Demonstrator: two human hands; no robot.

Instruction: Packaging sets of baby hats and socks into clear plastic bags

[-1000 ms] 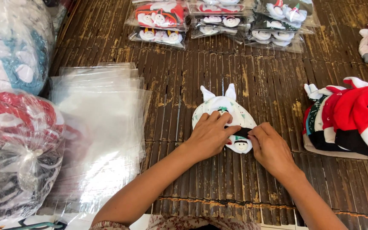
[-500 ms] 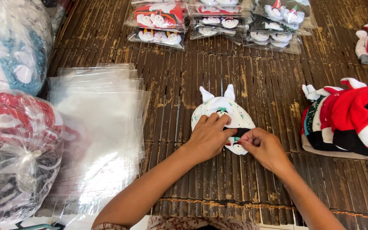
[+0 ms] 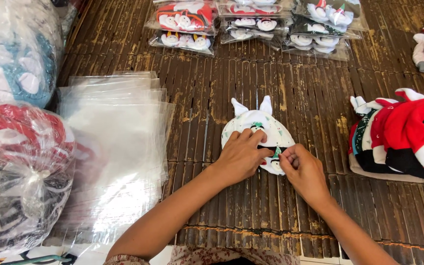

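1. A small white fabric hat (image 3: 257, 128) with two pointed ears is pressed flat on the slatted bamboo mat (image 3: 207, 98) by the left hand (image 3: 240, 158), whose fingers are spread over its lower half; the hand is laid open on it, not clenched.
2. A small snowman figure (image 3: 275, 158) at the hat's lower edge is pinched between thumb and fingertips of the right hand (image 3: 304, 172).
3. The hat is found at the middle of the mat, ears pointing away from the person.
4. The step in hand is judged to be the fixing or straightening of the figure on the hat; a steady hold from the left hand and a fine pinch from the right seem called for.
5. A stack of clear plastic bags (image 3: 114, 147) is laid to the left, near the hat.
6. A pile of red and black hats (image 3: 408, 137) is seen to the right.
7. Filled packets (image 3: 251, 22) are lined along the far edge, and large stuffed sacks (image 3: 15, 147) are kept at the far left.
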